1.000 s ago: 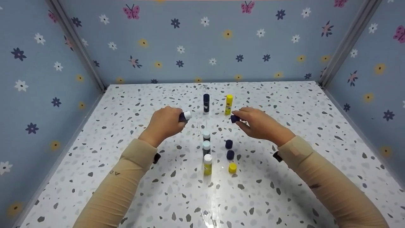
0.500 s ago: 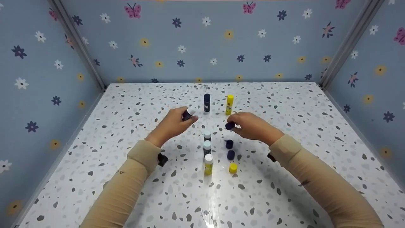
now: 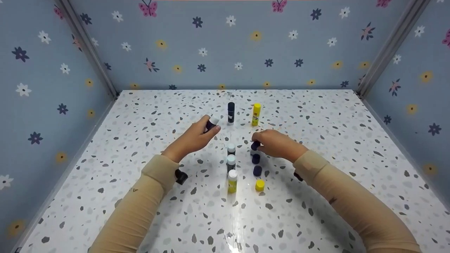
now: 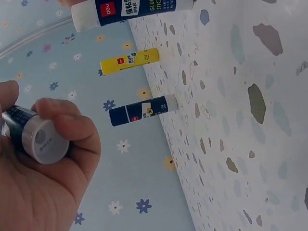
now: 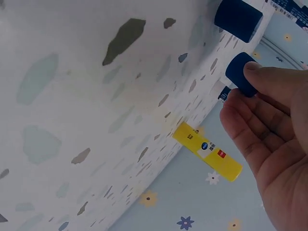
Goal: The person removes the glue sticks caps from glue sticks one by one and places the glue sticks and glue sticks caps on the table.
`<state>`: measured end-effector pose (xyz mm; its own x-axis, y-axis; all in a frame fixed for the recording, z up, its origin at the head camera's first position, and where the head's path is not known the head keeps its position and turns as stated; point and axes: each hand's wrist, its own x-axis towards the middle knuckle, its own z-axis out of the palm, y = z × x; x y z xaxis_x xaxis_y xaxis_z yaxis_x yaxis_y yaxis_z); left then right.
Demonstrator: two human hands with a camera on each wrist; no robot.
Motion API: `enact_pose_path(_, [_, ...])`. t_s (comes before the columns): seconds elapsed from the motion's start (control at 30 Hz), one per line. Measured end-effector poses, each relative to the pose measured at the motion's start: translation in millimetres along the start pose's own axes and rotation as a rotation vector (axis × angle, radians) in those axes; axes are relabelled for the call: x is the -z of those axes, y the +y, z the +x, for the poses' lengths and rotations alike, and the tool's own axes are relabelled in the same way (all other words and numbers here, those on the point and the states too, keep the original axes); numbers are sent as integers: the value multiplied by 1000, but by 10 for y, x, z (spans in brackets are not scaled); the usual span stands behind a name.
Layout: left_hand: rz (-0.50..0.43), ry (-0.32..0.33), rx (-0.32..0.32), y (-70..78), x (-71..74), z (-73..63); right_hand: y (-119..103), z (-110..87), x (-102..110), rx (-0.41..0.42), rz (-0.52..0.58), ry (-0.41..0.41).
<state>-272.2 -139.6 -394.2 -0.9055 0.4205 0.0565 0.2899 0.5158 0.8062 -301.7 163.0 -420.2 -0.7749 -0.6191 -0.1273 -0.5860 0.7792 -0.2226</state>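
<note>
"Two hands are to be entered; what is held in the left?"

"By the left hand (image 3: 191,138) one dark blue glue stick (image 3: 212,123) is grasped, tilted, its white end left showing past the curled fingers."

"And in the right?"

"One dark blue cap (image 3: 255,144) is pinched between thumb and fingertips by the right hand (image 3: 277,143); whether the speckled tabletop (image 3: 168,225) is touched by it cannot be told."

"What is listed beside it?"

"Two loose dark blue caps (image 3: 256,159), then one yellow cap (image 3: 259,185), set in a file towards the person."

"To the left of that file?"

"Two white-topped dark glue sticks (image 3: 231,161) and one white-topped yellow glue stick (image 3: 232,182), stood in line, the yellow placed nearest the person."

"Beyond the hands?"

"One dark-capped glue stick (image 3: 231,112) and one all-yellow glue stick (image 3: 256,114), stood upright, side by side and apart."

"Surround?"

"Blue panels (image 3: 218,63), printed with flowers and pink butterflies, framed at the corners by grey strips (image 3: 393,49)."
</note>
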Motion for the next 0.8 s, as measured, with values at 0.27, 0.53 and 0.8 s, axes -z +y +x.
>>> enact_pose_path(0.27, [-120,-36,4,-29,-27,-8,3,82,-74,-14,-6,-37])
enact_pose_path(0.53, [-139,-35,4,-50,-57,3,28,96,-103,-9,7,-26])
enact_pose_path(0.8, [-116,-2,-15,-56,-94,77,29,118,-110,-19,35,-29])
